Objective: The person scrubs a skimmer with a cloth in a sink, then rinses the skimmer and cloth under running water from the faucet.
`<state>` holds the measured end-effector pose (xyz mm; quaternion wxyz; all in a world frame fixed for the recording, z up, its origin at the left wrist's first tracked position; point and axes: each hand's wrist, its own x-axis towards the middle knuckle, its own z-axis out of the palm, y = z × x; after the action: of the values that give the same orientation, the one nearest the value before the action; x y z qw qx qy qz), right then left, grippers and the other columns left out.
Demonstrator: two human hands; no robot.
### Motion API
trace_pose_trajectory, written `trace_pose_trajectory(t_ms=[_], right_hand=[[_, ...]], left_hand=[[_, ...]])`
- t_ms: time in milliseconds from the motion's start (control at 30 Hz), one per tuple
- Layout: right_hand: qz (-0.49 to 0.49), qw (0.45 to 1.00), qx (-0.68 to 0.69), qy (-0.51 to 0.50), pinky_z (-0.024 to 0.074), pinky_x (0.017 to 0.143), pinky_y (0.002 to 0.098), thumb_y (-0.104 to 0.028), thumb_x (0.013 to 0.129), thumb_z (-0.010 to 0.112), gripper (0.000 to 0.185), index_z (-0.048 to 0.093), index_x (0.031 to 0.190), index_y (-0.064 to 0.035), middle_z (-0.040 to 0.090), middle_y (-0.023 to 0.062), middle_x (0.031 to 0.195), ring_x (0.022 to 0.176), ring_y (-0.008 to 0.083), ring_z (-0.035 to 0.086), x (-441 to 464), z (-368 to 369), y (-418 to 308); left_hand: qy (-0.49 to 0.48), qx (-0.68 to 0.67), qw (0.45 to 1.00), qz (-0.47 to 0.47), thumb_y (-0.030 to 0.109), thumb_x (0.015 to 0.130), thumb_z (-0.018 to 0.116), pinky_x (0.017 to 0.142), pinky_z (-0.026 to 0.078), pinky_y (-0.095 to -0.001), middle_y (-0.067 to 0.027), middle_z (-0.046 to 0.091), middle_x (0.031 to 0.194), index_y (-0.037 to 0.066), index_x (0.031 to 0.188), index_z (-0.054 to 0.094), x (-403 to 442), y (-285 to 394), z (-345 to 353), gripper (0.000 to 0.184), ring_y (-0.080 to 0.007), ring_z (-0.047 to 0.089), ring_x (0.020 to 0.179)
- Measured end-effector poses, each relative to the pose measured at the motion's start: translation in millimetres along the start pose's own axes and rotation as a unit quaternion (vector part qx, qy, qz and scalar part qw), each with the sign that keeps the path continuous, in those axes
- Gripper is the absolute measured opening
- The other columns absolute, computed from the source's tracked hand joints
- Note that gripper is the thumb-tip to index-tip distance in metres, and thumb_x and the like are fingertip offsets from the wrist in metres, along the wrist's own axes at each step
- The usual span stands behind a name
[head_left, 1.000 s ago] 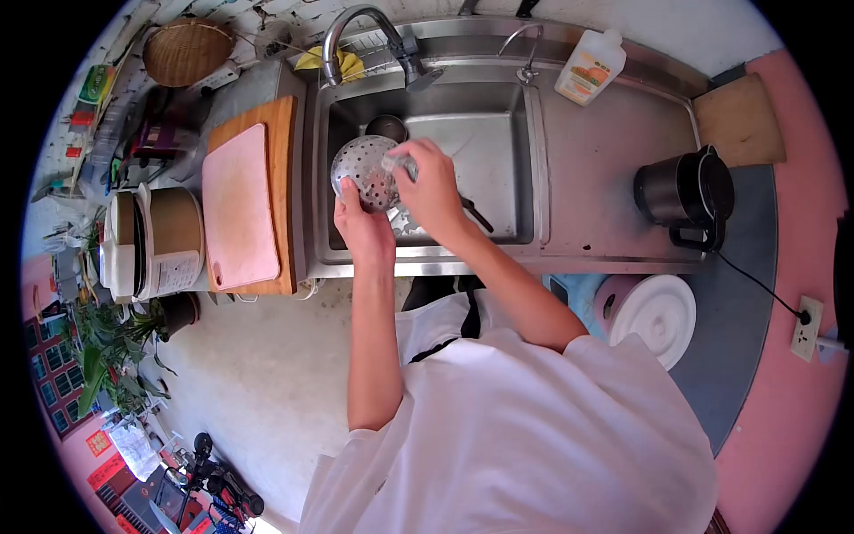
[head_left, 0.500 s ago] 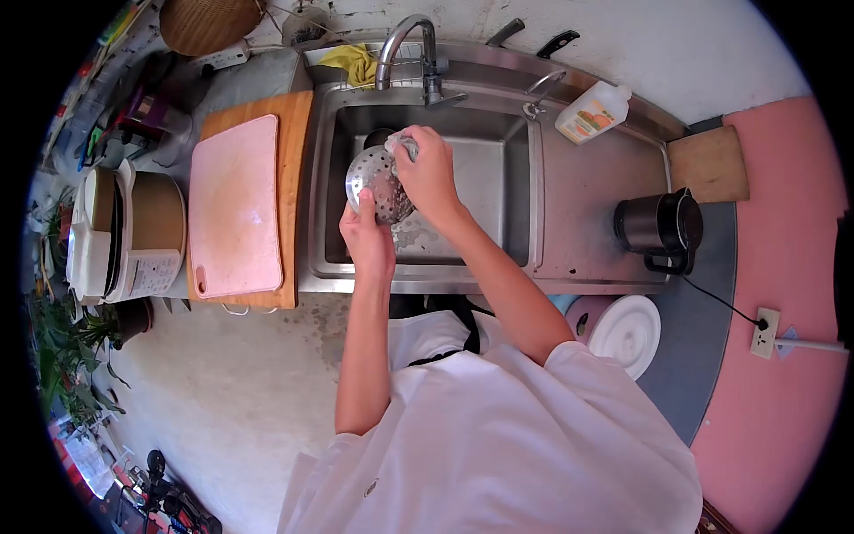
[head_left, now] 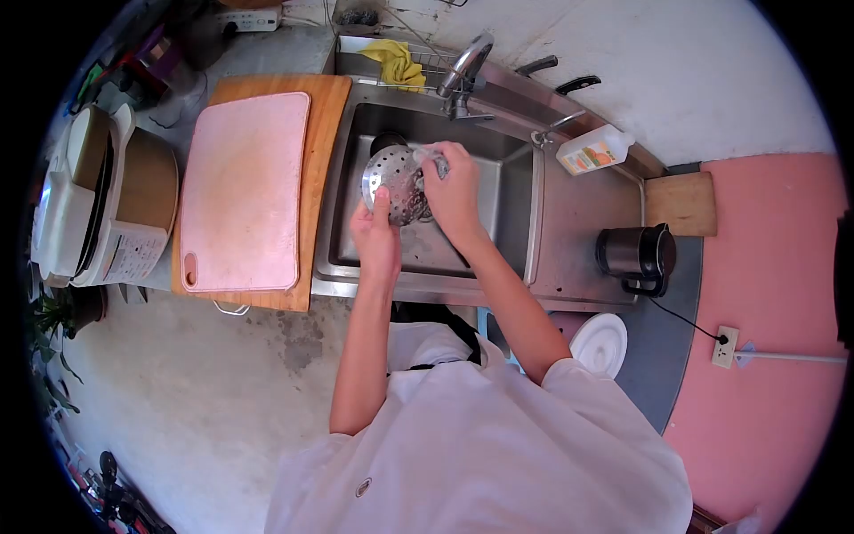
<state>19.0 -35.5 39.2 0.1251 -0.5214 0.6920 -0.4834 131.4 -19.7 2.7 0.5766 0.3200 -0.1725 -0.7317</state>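
Over the sink (head_left: 513,200), my left hand (head_left: 377,242) grips a round, perforated metal strainer (head_left: 386,169) by its near edge, thumb on top. My right hand (head_left: 455,198) is closed on a silvery-grey scrubber (head_left: 431,159), pressed to the strainer's right side. The strainer is tilted, and its right part is partly covered by the hand. Its surface looks wet. Beneath it, the sink drain (head_left: 387,142) partly shows.
A faucet (head_left: 464,71) rises behind the sink, near a yellow cloth (head_left: 396,64). Left lies a pink cutting board (head_left: 245,191) on a wooden board (head_left: 327,133). Right are a white bottle (head_left: 594,151) and a dark electric kettle (head_left: 636,254), corded to a wall outlet (head_left: 725,347).
The view has shifted and turned slightly, so the counter items sit differently. Both hands still hold the strainer and scrubber; the right hand has moved a little along the strainer's right edge.
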Motion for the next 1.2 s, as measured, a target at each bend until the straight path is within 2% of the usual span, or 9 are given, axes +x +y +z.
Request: trace_pose_trajectory(t_ms=[100, 367, 533, 600, 833, 900, 933, 1067, 1200], right_hand=[[-0.012, 1.0, 0.004, -0.007, 0.046, 0.066, 0.0324, -0.001, 0.076, 0.062, 0.014, 0.064, 0.09, 0.0019, 0.062, 0.0148, 0.085, 0.08, 0.0286, 0.061, -24, 10, -11], [-0.071, 0.995, 0.001, -0.068, 0.0475, 0.075, 0.0399, 0.001, 0.074, 0.058, 0.015, 0.063, 0.089, 0.0024, 0.059, 0.0175, 0.088, 0.083, 0.0361, 0.059, 17, 29, -18], [-0.092, 0.992, -0.01, -0.086, 0.0475, 0.077, 0.0388, 0.002, 0.074, 0.058, 0.016, 0.062, 0.09, 0.0014, 0.059, 0.0161, 0.091, 0.087, 0.0345, 0.059, 14, 10, -17], [-0.063, 0.997, -0.018, -0.029, 0.0476, 0.077, 0.0388, 0.002, 0.074, 0.058, 0.017, 0.062, 0.09, 0.0012, 0.058, 0.0159, 0.092, 0.088, 0.0343, 0.059, 9, 4, -11], [-0.112, 0.993, -0.023, 0.011, 0.0479, 0.074, 0.0343, 0.003, 0.074, 0.059, 0.018, 0.062, 0.092, 0.002, 0.06, 0.0153, 0.086, 0.084, 0.0304, 0.062, 0, -3, 7], [0.016, 0.998, -0.01, 0.068, 0.0474, 0.069, 0.0318, -0.001, 0.077, 0.062, 0.015, 0.062, 0.092, 0.0019, 0.061, 0.013, 0.078, 0.076, 0.021, 0.062, 6, -5, 30], [0.112, 0.993, 0.03, 0.019, 0.0471, 0.073, 0.0345, -0.007, 0.08, 0.063, 0.014, 0.061, 0.089, 0.0023, 0.063, 0.0191, 0.084, 0.081, 0.033, 0.062, 2, -8, 35], [0.214, 0.974, 0.075, -0.02, 0.0467, 0.071, 0.0316, -0.012, 0.084, 0.063, 0.016, 0.061, 0.092, 0.0014, 0.066, 0.0137, 0.087, 0.078, 0.0223, 0.063, -11, -10, 47], [0.181, 0.946, 0.267, 0.027, 0.0458, 0.069, 0.0259, -0.016, 0.088, 0.062, 0.017, 0.06, 0.095, -0.0001, 0.065, 0.0039, 0.085, 0.077, 0.0089, 0.057, -12, -15, 29]], left_hand=[[-0.021, 0.041, 0.999, 0.015, 0.016, 0.096, 0.053, 0.076, 0.047, -0.0252, -0.0065, 0.064, 0.1, -0.001, 0.108, 0.059, 7, 5, -8, 0.022, -0.0102, 0.059, 0.087], [-0.094, 0.205, 0.973, 0.048, 0.015, 0.095, 0.055, 0.068, 0.043, -0.0214, -0.001, 0.063, 0.088, -0.002, 0.1, 0.062, 17, -1, -27, 0.019, -0.0042, 0.053, 0.076], [-0.13, 0.149, 0.98, -0.011, 0.016, 0.095, 0.055, 0.073, 0.045, -0.0234, -0.0031, 0.064, 0.092, -0.002, 0.102, 0.061, 16, 1, -26, 0.02, -0.0071, 0.056, 0.082], [-0.104, -0.014, 0.994, -0.039, 0.016, 0.095, 0.054, 0.079, 0.048, -0.0267, -0.0076, 0.064, 0.1, -0.002, 0.107, 0.059, 15, 6, -14, 0.022, -0.0122, 0.059, 0.089], [-0.139, -0.04, 0.988, -0.056, 0.015, 0.096, 0.05, 0.093, 0.046, -0.0342, -0.0119, 0.06, 0.114, -0.003, 0.116, 0.054, 19, 2, -16, 0.026, -0.0186, 0.059, 0.103], [-0.149, -0.059, 0.985, -0.055, 0.016, 0.096, 0.051, 0.096, 0.045, -0.0347, -0.0121, 0.059, 0.117, -0.003, 0.117, 0.052, 20, 5, -18, 0.029, -0.0187, 0.058, 0.105], [-0.154, -0.082, 0.983, -0.051, 0.017, 0.096, 0.051, 0.098, 0.043, -0.0351, -0.0123, 0.058, 0.119, -0.002, 0.119, 0.051, 22, 7, -18, 0.031, -0.0189, 0.057, 0.108], [-0.157, -0.098, 0.98, -0.069, 0.022, 0.095, 0.053, 0.103, 0.039, -0.038, -0.0112, 0.056, 0.123, -0.002, 0.124, 0.048, 29, 13, -18, 0.038, -0.0195, 0.053, 0.115], [-0.121, -0.122, 0.982, -0.077, 0.025, 0.095, 0.052, 0.104, 0.038, -0.039, -0.011, 0.052, 0.127, 0.0, 0.128, 0.044, 24, 7, -16, 0.042, -0.0205, 0.05, 0.118]])
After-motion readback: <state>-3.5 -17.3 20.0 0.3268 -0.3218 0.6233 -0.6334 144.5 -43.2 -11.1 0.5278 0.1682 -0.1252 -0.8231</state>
